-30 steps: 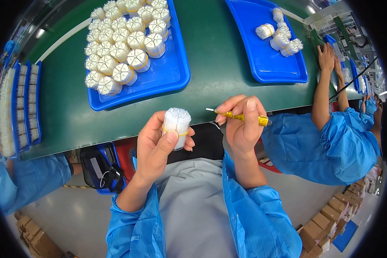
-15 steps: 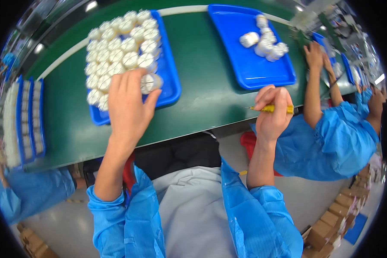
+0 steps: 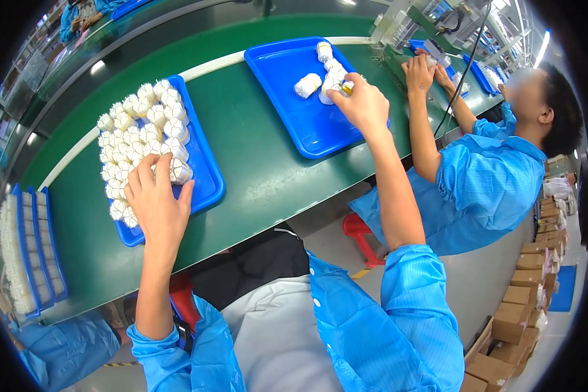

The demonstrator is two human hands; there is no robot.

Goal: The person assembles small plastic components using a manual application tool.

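Observation:
My left hand (image 3: 155,202) is at the near right corner of the packed blue tray (image 3: 208,186), its fingers and thumb curved around a white cylindrical piece (image 3: 180,172). Rows of similar white pieces (image 3: 132,140), with crossed lines on their tops, fill most of that tray. Over the second blue tray (image 3: 294,130), my right hand (image 3: 366,108) reaches down to a small cluster of white pieces (image 3: 333,73). A bit of a yellow tool (image 3: 347,87) shows at its fingers; the rest is hidden. One white piece (image 3: 307,85) lies on its side left of the cluster.
Stacked blue trays (image 3: 38,251) of white pieces stand at the left end of the green table (image 3: 251,189). A co-worker in a blue smock (image 3: 490,176) works close on my right. A red stool (image 3: 362,238) and cardboard boxes (image 3: 513,320) are on the floor.
My right hand has gone from the table's front edge forward into the second tray, carrying the yellow tool. The left hand stays around its white piece. The whole view has shifted.

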